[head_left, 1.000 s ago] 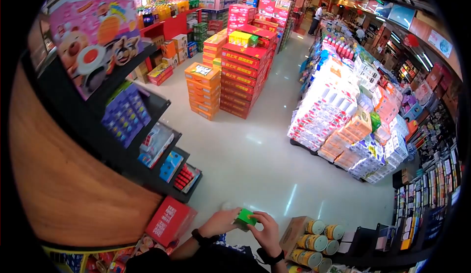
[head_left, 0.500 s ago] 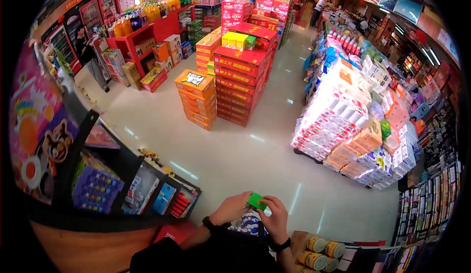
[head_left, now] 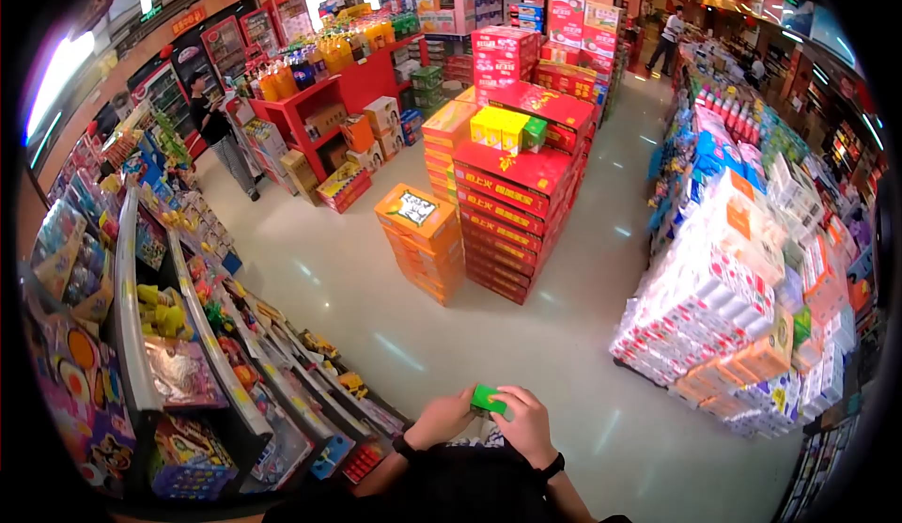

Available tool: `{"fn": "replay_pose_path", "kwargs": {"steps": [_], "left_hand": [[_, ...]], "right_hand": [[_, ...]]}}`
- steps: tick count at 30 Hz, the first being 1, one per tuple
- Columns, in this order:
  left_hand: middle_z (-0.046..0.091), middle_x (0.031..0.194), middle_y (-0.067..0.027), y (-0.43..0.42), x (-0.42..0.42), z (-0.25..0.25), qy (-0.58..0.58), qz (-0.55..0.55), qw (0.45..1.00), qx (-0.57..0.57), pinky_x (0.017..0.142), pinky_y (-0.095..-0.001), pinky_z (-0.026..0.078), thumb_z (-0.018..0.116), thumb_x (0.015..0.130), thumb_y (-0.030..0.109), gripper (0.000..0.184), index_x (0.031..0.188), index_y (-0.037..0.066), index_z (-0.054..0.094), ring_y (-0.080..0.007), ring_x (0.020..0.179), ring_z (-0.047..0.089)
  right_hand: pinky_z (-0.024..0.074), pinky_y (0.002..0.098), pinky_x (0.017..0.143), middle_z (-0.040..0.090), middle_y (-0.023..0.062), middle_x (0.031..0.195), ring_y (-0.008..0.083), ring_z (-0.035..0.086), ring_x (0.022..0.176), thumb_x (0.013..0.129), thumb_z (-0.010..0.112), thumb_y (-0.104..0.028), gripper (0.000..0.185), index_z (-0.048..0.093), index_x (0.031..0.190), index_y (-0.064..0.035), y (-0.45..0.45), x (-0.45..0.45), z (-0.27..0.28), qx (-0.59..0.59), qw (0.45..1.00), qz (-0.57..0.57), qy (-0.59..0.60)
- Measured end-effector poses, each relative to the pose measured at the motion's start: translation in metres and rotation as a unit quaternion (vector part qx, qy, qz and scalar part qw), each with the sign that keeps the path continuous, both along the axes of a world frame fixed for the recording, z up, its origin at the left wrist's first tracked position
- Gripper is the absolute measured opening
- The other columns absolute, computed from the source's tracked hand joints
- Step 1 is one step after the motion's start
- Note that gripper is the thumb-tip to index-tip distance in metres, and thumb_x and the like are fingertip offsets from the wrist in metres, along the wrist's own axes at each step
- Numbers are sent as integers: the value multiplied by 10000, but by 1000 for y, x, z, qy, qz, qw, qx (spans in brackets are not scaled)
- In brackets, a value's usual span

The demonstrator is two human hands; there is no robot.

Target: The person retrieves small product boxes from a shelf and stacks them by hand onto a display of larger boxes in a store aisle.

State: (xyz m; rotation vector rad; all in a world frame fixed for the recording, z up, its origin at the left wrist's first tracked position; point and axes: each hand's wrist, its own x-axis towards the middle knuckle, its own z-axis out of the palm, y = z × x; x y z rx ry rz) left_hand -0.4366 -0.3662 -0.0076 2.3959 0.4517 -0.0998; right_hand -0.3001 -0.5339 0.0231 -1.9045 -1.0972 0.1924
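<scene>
A small green box is held up in front of my body, gripped from both sides. My left hand has its fingers closed at the box's left end. On the other side, my right hand pinches the right end, its fingers lying over the front face. A dark band circles each wrist. What is printed on the box, if anything, is too small to read. Striped cloth shows in part beneath the hands.
Toy shelves run along my left. Ahead stand red cartons and an orange carton stack. Packs of tissue rolls are piled at right, across the pale floor. A person stands at far left, another far back.
My view has tilted up and turned left, so the displays shift right and down and more toy shelving shows. Both hands keep hold of the green box; the right-hand fingers lie further across it.
</scene>
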Motion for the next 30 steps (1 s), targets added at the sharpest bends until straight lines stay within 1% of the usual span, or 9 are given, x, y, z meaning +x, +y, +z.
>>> {"fn": "replay_pose_path", "kwargs": {"steps": [3,9,10,13,14,18,22,26,30], "left_hand": [[708,1200,-236,31,44,-1,-80,28,996,27,769,-533,571,666,1014,283,614,1545,64,450,-452,934,718],[741,1129,-228,64,128,25,-51,95,994,-12,769,-522,572,673,1031,388,573,1485,75,517,-440,961,718],[759,984,-214,71,138,10,-68,93,993,0,726,-532,568,652,1041,460,565,1451,85,545,-443,882,725],[748,844,-202,99,169,-20,7,70,998,3,654,-550,552,613,1050,535,584,1430,95,560,-443,766,721],[719,721,-182,108,177,-32,-35,69,997,-4,589,-549,534,574,1059,578,542,1251,82,682,-438,663,701],[695,674,-176,157,230,-25,-34,44,998,15,537,-515,517,548,1065,591,605,831,68,741,-423,626,688],[708,715,-180,217,293,-32,-43,-36,992,110,571,-538,516,514,1093,552,559,885,96,762,-425,665,686],[751,999,-207,274,365,-21,-15,-44,999,-10,733,-562,547,563,1087,437,375,1186,125,745,-470,890,698],[755,1008,-238,314,416,-19,-82,-17,990,-111,792,-551,560,591,1077,423,377,1228,98,709,-465,948,711]], "right_hand": [[605,409,896,738,66,1212,306,719,1071,791,851,-77,322,770,1102,-72,35,54,8,10,999,23,-27],[599,410,930,748,74,1214,312,720,1083,791,871,-101,305,783,1080,-59,90,132,17,3,1000,10,-28],[599,411,931,749,73,1213,311,720,1084,793,871,-102,301,784,1079,-60,97,143,15,-1,999,5,-32],[600,414,930,750,71,1212,310,720,1087,799,871,-105,294,787,1078,-62,123,174,4,-10,999,-8,-29],[600,415,930,751,71,1212,310,720,1087,800,871,-106,293,788,1078,-63,128,182,1,-18,999,-11,-25],[602,422,916,740,82,1214,320,712,1096,787,852,-74,337,777,1116,-90,172,233,-6,-29,999,-5,-44],[599,421,900,732,71,1202,319,716,1071,802,856,-87,304,776,1095,-79,226,285,4,-43,996,-36,-71],[592,424,891,720,81,1199,337,715,1059,799,856,-84,311,759,1094,-62,277,337,9,-48,992,-85,-76],[591,437,899,710,89,1217,345,704,1078,808,820,-56,328,730,1123,-83,314,383,18,-45,990,-119,-69]]}}
